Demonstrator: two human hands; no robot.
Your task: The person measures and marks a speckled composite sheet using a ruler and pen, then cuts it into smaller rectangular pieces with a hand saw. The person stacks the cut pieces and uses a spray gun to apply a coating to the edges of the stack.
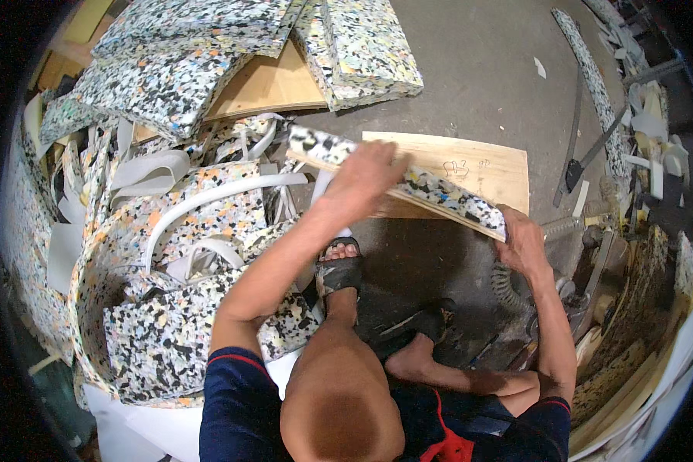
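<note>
A narrow strip of speckled foam on a thin wooden board (454, 198) is held edge-up in front of me, slanting from upper left to lower right. My left hand (366, 177) lies over its left half with the fingers curled across the foam, slightly blurred. At the lower right end, my right hand (522, 239) grips the corner; its fingertips are partly hidden behind the board. Behind and partly under the piece, a pale plywood panel (493, 165) with hand-drawn marks lies flat on the floor.
Big speckled foam blocks (369, 54) sit on a plywood board (266, 85) at the far left. Foam offcuts (162, 331) and white strips (200, 192) heap up at my left. On the right are a coiled hose (506, 285), a long foam strip (589, 85) and more scraps.
</note>
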